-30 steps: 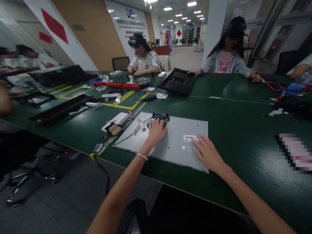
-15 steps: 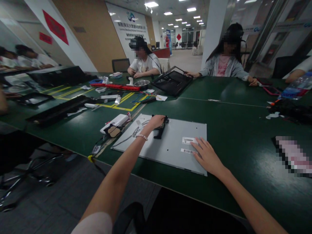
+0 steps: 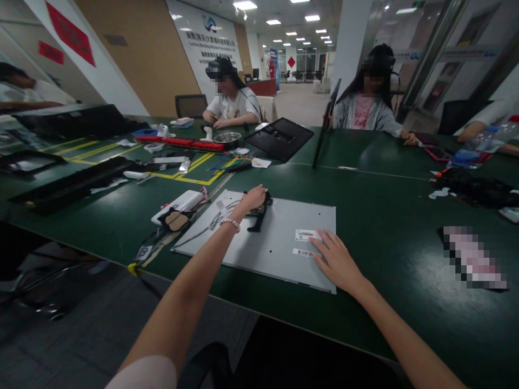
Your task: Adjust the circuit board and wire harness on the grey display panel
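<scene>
A flat grey metal panel [image 3: 279, 254], like the back of a display, lies on the green table in front of me. Near its far edge is a black bracket [image 3: 256, 220] with a circuit board [image 3: 255, 212] partly hidden under my fingers. My left hand [image 3: 254, 199], a beaded bracelet at its wrist, is closed over the far part of this bracket. Grey cables [image 3: 211, 220] run from there to the panel's left side. My right hand [image 3: 334, 259] rests flat, fingers spread, on the panel's right part beside two white labels [image 3: 304, 235].
Left of the panel stands a white box-like item [image 3: 184, 205] with cables. Farther left lies a long black housing [image 3: 77, 181]. Across the table, a person [image 3: 367, 108] has a thin black frame [image 3: 325, 127] upright near a black cover [image 3: 281, 139]. A phone [image 3: 472, 256] lies to my right.
My view has turned slightly right. Both my hands keep nearly the same place on the panel and bracket. Across the table, the thin black frame has come up off the black cover and stands upright.
</scene>
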### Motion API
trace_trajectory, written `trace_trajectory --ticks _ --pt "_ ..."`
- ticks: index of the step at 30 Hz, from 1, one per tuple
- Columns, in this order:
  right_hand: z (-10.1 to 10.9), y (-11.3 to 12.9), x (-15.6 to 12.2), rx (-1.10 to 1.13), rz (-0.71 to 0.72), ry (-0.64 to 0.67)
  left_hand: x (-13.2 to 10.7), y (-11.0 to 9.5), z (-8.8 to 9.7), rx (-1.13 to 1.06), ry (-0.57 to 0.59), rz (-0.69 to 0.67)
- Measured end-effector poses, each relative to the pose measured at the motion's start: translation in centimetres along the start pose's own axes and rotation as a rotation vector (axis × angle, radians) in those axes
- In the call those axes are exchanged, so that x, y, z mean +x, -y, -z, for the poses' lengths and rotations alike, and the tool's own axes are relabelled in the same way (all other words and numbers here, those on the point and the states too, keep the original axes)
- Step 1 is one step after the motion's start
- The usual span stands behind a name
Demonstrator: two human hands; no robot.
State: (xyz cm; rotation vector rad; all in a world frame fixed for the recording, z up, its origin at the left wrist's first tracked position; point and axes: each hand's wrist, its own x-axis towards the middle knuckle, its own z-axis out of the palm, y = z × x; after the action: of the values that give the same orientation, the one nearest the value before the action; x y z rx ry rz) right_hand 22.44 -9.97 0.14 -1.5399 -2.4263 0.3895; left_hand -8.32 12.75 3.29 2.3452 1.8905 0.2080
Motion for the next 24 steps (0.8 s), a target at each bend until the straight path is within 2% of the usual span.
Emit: trace_trajectory --ticks 3,5,10,14,17,20,24 --pt "0.0 -0.1 -0.1 0.005 0.001 -0.002 0.0 1.2 1.1 -0.007 -0.034 0.020" --pt "-0.1 -0.1 -0.2 0.006 0.005 -0.004 -0.6 2.8 2.3 -0.002 -0.059 0.061" --pt "-0.4 -0.2 -0.2 -0.021 0.014 -0.016 -3.7 8.3 5.3 0.007 -0.082 0.208" --pt "-0.5 -0.3 -0.3 -0.023 0.021 -0.021 -6.2 11.4 6.1 -0.032 -0.028 0.305" --pt "-0.6 -0.3 -0.3 -0.019 0.016 -0.014 -7.3 11.9 5.7 -0.083 0.003 0.322" --pt "-0.7 -0.4 -0.2 -0.013 0.009 -0.008 -7.5 11.6 5.5 -0.137 -0.022 0.334" --pt "-0.8 -0.5 -0.2 -0.004 0.010 -0.008 -6.8 11.1 7.1 -0.205 -0.089 0.333"
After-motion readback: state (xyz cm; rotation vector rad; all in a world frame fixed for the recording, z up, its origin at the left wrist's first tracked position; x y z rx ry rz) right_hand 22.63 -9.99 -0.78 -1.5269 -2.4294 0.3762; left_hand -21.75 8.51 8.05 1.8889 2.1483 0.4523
